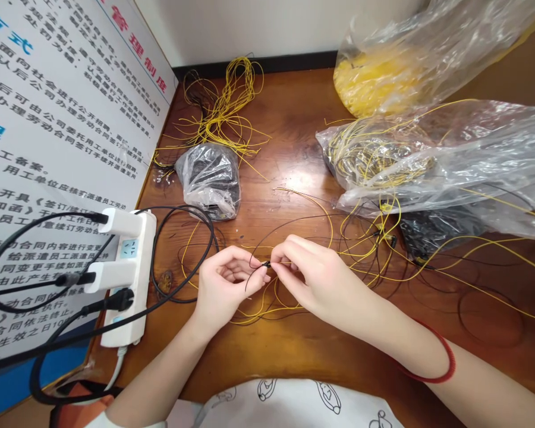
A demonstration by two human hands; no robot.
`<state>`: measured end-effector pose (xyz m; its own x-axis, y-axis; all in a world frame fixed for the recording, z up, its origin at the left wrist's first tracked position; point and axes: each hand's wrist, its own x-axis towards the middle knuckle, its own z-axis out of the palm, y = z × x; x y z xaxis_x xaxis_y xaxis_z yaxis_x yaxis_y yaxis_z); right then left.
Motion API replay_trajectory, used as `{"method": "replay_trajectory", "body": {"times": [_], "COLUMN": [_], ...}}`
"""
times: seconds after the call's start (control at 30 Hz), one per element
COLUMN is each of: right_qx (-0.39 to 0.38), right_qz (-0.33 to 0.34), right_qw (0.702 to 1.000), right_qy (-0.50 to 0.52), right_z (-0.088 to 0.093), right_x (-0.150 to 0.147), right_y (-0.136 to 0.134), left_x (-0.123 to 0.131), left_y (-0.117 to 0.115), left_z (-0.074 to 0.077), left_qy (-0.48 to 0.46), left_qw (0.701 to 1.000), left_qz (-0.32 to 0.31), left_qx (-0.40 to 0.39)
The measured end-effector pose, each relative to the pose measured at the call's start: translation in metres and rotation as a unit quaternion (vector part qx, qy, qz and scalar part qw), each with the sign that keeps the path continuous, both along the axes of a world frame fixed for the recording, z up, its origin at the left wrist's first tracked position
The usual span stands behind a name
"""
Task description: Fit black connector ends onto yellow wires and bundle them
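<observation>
My left hand (225, 285) and my right hand (314, 276) meet just above the wooden table (294, 119), near its front edge. Both pinch a thin black wire (285, 224) at a small black connector (266, 264) between the fingertips. The wire loops up and away to the right. A thin yellow wire (314, 205) also runs from the fingers; which hand grips it I cannot tell. Loose yellow and black wires (374, 249) lie spread under and to the right of my hands. A red band (446, 362) circles my right wrist.
A white power strip (127, 267) with black cables plugged in lies at the left, against a printed board (57, 119). A small plastic bag (211, 178) of dark parts sits behind my hands. Clear bags (428, 148) of yellow wire fill the right. A yellow wire bundle (227, 107) lies at the back.
</observation>
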<state>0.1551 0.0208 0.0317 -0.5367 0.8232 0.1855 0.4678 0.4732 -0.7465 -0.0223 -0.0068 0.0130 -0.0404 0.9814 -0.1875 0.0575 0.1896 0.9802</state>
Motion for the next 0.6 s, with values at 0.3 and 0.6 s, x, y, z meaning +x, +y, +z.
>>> {"method": "replay_trajectory", "body": {"times": [0.3,0.6], "right_qx": [0.022,-0.024], "right_qz": [-0.035,-0.064], "right_qw": [0.999,0.998], "right_qy": [-0.014,-0.008], "right_z": [-0.0059,-0.0038], "right_x": [-0.0054,-0.0066], "right_y": [-0.0064,-0.0052], "left_x": [0.0001,0.0025], "left_y": [-0.0007,-0.0021], "left_z": [-0.0007,0.0013], "left_qy": [0.011,0.080], "left_qw": [1.000,0.995], "left_qz": [0.006,0.005], "left_qx": [0.011,0.068]}}
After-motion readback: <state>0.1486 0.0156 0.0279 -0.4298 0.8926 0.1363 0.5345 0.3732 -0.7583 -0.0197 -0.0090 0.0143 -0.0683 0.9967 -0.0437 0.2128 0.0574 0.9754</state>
